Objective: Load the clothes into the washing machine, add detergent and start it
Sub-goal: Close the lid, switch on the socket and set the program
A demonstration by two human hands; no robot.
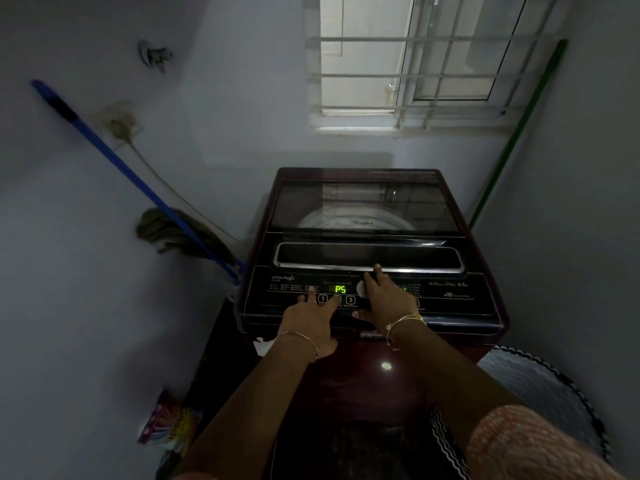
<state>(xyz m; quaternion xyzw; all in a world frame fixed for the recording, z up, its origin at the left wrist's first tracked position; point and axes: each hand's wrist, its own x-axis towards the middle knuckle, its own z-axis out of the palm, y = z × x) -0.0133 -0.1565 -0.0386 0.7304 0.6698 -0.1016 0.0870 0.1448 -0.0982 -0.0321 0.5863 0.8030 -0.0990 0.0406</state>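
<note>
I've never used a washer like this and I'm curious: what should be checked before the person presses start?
1. Lid closed: ok.
2. Display lit, showing P5: ok.
3. Clothes in the drum: cannot tell, the glass reflects.
4. Detergent added: cannot tell; a colourful packet lies at lower left.
5. Finger on Start/Pause button 3: not ok; left hand covers its neighbour, right hand rests on the panel.

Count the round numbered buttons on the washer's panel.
3. Under the display, button 1 is at left and button 3 at right. The middle button lies mostly under a left hand finger, its number hidden. The right hand may cover more.
</note>
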